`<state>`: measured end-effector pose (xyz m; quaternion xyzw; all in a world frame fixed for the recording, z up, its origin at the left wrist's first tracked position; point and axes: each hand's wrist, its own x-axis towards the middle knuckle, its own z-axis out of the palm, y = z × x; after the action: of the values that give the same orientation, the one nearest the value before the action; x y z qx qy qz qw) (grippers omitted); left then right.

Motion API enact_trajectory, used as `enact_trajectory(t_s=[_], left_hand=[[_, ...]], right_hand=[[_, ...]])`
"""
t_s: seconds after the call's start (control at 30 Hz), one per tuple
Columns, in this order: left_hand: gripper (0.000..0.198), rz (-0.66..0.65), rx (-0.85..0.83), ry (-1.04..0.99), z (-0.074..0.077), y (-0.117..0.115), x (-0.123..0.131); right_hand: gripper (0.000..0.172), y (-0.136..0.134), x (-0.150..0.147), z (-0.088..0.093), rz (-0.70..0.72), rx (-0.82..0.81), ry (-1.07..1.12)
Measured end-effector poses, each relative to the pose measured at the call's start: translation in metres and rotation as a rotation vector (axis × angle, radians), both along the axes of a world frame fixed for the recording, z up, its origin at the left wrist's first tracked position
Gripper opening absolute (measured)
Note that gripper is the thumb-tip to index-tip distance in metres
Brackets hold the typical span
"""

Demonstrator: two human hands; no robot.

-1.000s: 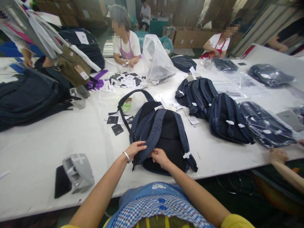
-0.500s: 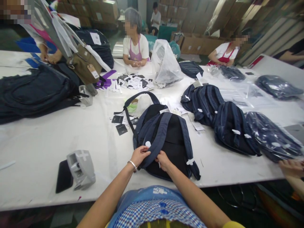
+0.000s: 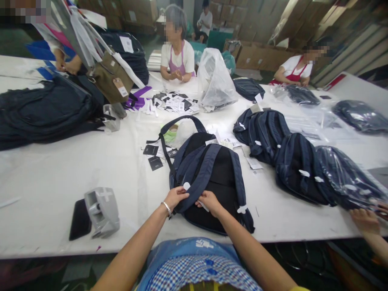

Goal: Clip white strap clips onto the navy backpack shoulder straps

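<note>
A navy backpack (image 3: 222, 173) lies with its black padded back up in front of me. My left hand (image 3: 176, 198) is closed on the left edge of its near shoulder strap (image 3: 202, 173), beside a white paper piece (image 3: 186, 186). On the strap's other edge, my right hand (image 3: 208, 202) is closed with a small white strip (image 3: 203, 206) showing under its fingers; part of the strip is hidden. Another white piece (image 3: 242, 209) is wrapped round the right strap (image 3: 239, 178). Black tags (image 3: 155, 163) and a green tape roll (image 3: 170, 133) lie beyond the backpack's left side.
More navy backpacks (image 3: 298, 161) line the right, one in clear plastic (image 3: 348, 173). At left are a grey dispenser (image 3: 104, 212), a phone (image 3: 79, 220) and dark bags (image 3: 45, 109). Co-workers sit across the table (image 3: 75, 165); another person's hand (image 3: 365, 220) is at the right edge.
The view has shifted slightly. My right hand has turned a little, and more of the white strip shows beneath it. My left hand stays on the strap.
</note>
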<state>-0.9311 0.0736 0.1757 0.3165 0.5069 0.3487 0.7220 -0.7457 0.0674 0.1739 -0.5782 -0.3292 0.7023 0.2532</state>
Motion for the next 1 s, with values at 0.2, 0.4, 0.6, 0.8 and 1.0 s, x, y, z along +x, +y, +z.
enact_trajectory(t_s=[0.2, 0.4, 0.6, 0.8, 1.0], left_hand=[[0.032, 0.013, 0.171, 0.189, -0.01, -0.002, 0.002], [0.027, 0.038, 0.231, 0.296, -0.013, -0.007, 0.006], [0.032, 0.102, 0.42, 0.57, -0.003, -0.012, 0.015], [0.023, 0.226, 0.468, 0.682, -0.001, -0.013, 0.026], [0.023, 0.293, 0.485, 0.691, -0.003, -0.021, 0.034]], right_hand=[[0.036, -0.015, 0.024, 0.019, 0.046, 0.121, 0.039], [0.038, -0.009, 0.031, 0.026, 0.167, 0.143, 0.187], [0.016, 0.01, 0.008, 0.014, 0.216, 0.634, -0.429], [0.021, 0.023, 0.001, 0.002, 0.27, 0.584, -0.504], [0.019, 0.031, 0.002, 0.001, 0.315, 0.494, -0.527]])
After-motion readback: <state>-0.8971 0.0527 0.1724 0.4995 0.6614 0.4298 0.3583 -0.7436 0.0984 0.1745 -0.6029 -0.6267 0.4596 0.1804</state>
